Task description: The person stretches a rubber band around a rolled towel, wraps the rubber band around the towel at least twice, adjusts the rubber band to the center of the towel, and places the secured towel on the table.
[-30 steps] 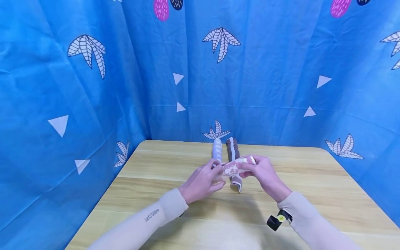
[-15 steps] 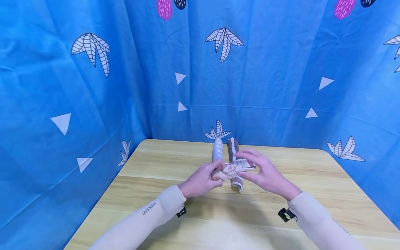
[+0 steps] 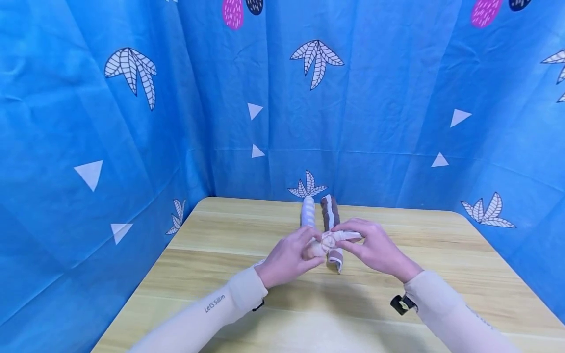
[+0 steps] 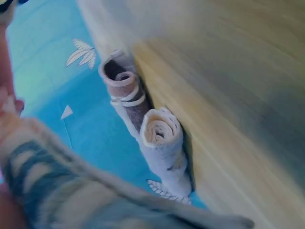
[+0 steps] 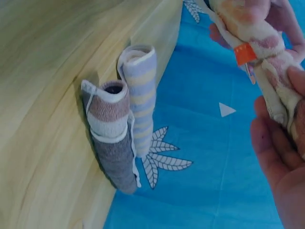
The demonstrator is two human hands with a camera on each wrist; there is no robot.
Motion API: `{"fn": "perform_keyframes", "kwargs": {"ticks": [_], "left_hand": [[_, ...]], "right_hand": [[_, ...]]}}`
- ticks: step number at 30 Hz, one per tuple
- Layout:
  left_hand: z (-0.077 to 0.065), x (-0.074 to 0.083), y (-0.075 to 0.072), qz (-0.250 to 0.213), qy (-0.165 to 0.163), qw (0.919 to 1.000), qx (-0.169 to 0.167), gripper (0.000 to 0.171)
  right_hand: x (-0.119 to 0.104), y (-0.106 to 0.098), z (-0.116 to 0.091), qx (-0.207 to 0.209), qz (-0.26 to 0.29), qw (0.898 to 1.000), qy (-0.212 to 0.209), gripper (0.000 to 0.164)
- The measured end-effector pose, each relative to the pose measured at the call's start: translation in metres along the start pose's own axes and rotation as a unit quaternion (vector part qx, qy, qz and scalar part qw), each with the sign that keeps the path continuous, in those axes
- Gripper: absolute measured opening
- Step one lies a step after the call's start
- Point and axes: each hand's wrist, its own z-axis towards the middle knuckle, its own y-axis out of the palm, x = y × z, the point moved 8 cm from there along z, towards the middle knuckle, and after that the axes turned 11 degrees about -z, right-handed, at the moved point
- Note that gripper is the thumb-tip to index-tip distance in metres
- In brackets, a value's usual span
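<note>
Above the middle of the table, my two hands hold a rolled pink-and-white towel (image 3: 328,241) between them. My left hand (image 3: 288,260) grips its left end, while my right hand (image 3: 374,249) pinches the right end between thumb and fingers. An orange tag (image 5: 244,54) sticks out from the towel's side in the right wrist view. Striped blue-and-beige cloth (image 4: 71,191) fills the lower left of the left wrist view, blurred. Beyond the hands lie two more rolled towels: a pale striped one (image 3: 308,212) and a brown-and-white one (image 3: 330,212), side by side.
A wooden table (image 3: 229,230) spreads under both arms, with rounded far corners. Around it hangs a blue curtain (image 3: 375,122) printed with leaves and triangles. Dark wrist straps (image 3: 401,304) show below the sleeves.
The right hand loosened from the towel half a second ago and has now taken its right end again. The towel's visible side has turned; the left hand has shifted its hold slightly.
</note>
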Motion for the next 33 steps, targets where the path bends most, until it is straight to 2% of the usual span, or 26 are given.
{"fn": "perform_keyframes", "kwargs": {"ticks": [3,7,11,15,20,24,28,33], "left_hand": [[-0.001,0.012,-0.001,0.089,0.065,0.9933,0.034,0.048],[0.000,0.021,-0.002,0.137,0.100,0.9845,0.043,0.048],[0.006,0.022,0.000,0.154,0.085,0.9843,0.016,0.046],[0.012,0.020,0.003,0.176,0.064,0.9824,-0.007,0.040],[0.014,0.018,0.007,0.202,0.062,0.9774,-0.011,0.023],[0.014,0.016,0.010,0.192,0.062,0.9793,-0.011,0.018],[0.012,0.015,0.011,0.179,0.071,0.9812,-0.012,0.016],[0.006,0.016,0.009,0.176,0.110,0.9781,-0.014,0.009]], "right_hand": [[0.003,-0.002,0.000,0.019,0.000,1.000,0.017,0.025],[0.005,-0.002,0.001,0.037,0.012,0.999,0.036,0.023],[0.007,0.001,0.000,0.049,0.009,0.997,0.053,0.021],[0.008,0.006,-0.001,0.045,0.009,0.997,0.069,0.020],[0.009,0.010,-0.001,0.032,0.011,0.996,0.085,0.020],[0.013,0.012,-0.002,0.022,0.015,0.995,0.099,0.021],[0.017,0.014,-0.002,0.013,0.031,0.993,0.113,0.021],[0.025,0.013,-0.002,0.003,0.063,0.987,0.150,0.020]]}}
